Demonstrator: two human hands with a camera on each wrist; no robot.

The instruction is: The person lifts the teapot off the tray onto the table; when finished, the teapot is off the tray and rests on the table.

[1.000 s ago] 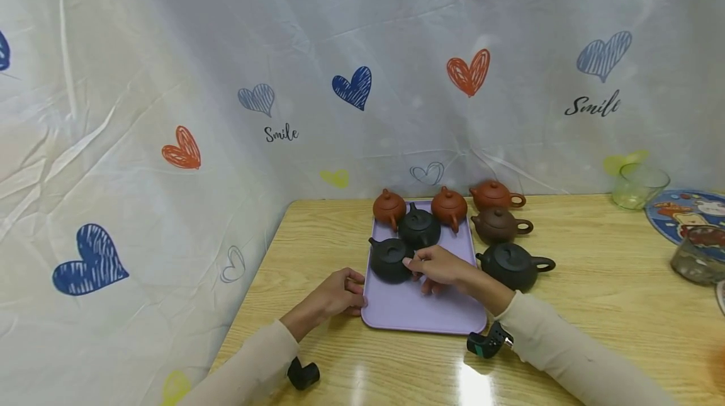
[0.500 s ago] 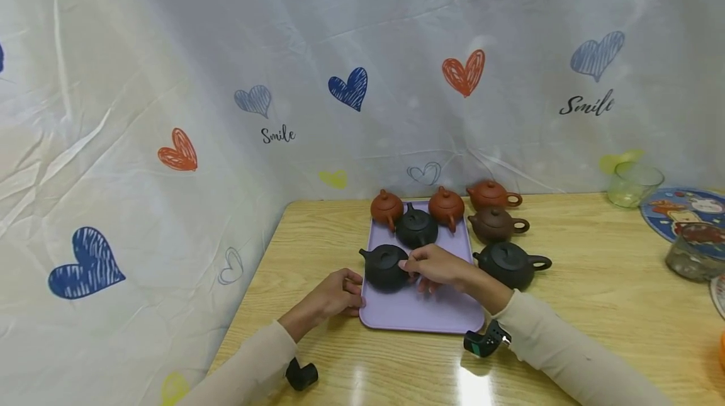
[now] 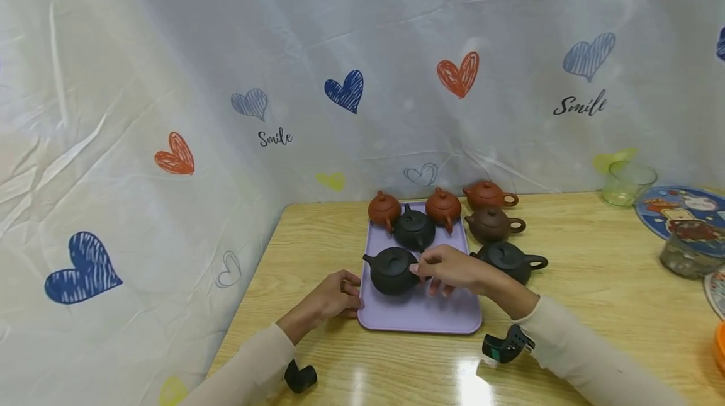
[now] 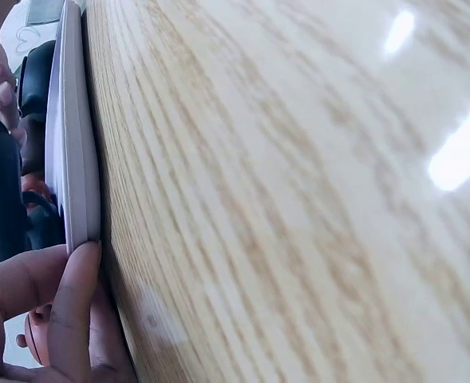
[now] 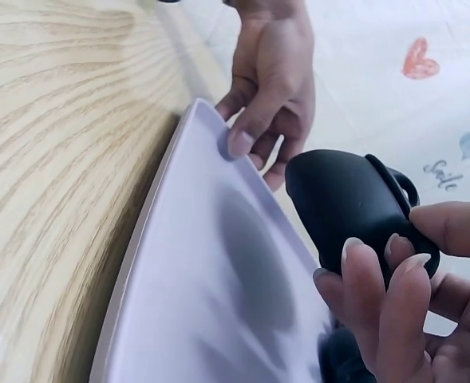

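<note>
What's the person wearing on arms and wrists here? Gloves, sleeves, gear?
No gloves: both hands are bare. The left hand and right hand come out of long, plain cream-beige sleeves. Small black cameras sit at the wrists; the right wrist camera has a teal-green accent, the left wrist camera is all black.

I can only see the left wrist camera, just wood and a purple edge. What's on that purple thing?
Observer: Four small clay teapots stand on the lilac plastic tray: two black, two reddish.
Operator: Is the other hand holding one?
Observer: Yes, the right hand pinches the near black teapot at its handle side.
Operator: Any teapots off the tray?
Observer: Three stand on the wooden table beside it, right of the tray.
</note>
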